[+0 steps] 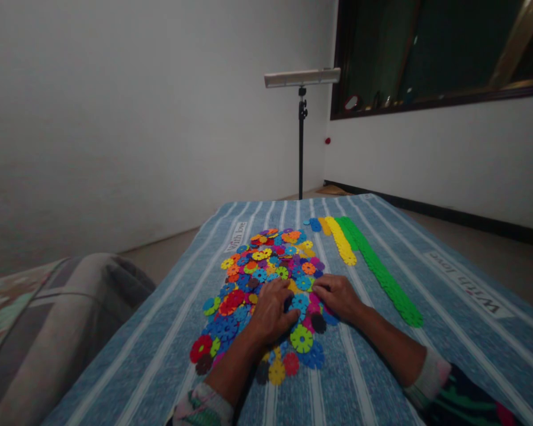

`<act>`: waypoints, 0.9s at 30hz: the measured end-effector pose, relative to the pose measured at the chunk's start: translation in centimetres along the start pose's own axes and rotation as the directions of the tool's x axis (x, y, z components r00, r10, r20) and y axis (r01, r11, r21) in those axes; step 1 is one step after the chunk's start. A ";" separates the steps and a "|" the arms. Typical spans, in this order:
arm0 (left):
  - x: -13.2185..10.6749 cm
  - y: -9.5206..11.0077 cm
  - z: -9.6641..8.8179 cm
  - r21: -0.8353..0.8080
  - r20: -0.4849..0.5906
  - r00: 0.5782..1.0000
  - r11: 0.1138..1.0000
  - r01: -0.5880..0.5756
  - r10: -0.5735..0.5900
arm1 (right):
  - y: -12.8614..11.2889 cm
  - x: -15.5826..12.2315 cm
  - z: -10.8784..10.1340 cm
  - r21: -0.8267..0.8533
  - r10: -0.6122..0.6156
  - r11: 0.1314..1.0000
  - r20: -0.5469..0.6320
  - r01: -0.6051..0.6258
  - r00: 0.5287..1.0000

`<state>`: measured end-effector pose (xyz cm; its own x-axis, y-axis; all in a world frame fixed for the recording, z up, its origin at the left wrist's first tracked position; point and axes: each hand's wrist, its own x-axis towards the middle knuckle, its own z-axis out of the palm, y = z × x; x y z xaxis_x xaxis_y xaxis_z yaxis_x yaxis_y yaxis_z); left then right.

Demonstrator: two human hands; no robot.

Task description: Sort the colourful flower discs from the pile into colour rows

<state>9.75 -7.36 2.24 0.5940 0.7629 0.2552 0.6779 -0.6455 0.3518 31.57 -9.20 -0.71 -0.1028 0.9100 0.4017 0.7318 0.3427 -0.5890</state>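
A heap of plastic snowflake discs [260,275] in many colours, notched at the rims, lies in front of me. My left hand [272,307] rests over the middle of the heap, fingers bent and thumb apart, holding nothing that I can see. At the heap's right edge, my right hand [337,294] has its fingertips drawn together beside a yellow-green edge; what they pinch is hidden. Past it, discs lie overlapped in rows by colour: a long green row [386,278], a shorter yellow row [341,242], a short orange row [324,226] and a few blue discs [315,225].
Blue-and-white striped cloth [155,361] covers the table. A lamp on a black stand [301,142] rises behind the far edge. Grey fabric [84,313] is draped over something at left. A dark window [444,47] is set in the right wall.
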 end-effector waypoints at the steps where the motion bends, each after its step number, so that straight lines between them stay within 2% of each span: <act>1: 0.0 0.1 0.0 -0.008 -0.002 1.000 1.000 0.007 -0.007 | 0.1 0.0 0.0 0.001 -0.001 1.000 -0.002 0.001 1.000; 6: 0.2 0.3 0.0 -0.064 0.022 0.998 0.996 0.060 -0.058 | 0.5 -0.2 0.3 -0.019 -0.008 1.000 -0.009 0.008 1.000; 14: 0.1 -0.3 0.3 -0.116 -0.036 0.998 0.992 0.052 -0.057 | 0.4 -0.1 0.3 0.001 -0.035 0.999 -0.016 0.035 0.999; 21: 0.0 -0.5 0.3 -0.123 0.009 0.996 0.988 0.092 -0.091 | 0.2 0.3 0.4 0.001 -0.040 0.999 -0.010 0.040 0.999; 27: 0.0 -0.9 0.1 -0.237 -0.001 0.993 0.965 0.117 -0.121 | 0.2 0.4 0.5 -0.008 -0.044 0.999 -0.015 0.044 0.999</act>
<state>9.24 -6.79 1.83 0.5074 0.8353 0.2117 0.6209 -0.5248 0.5823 31.37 -8.65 -1.00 -0.1249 0.8905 0.4375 0.7317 0.3805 -0.5656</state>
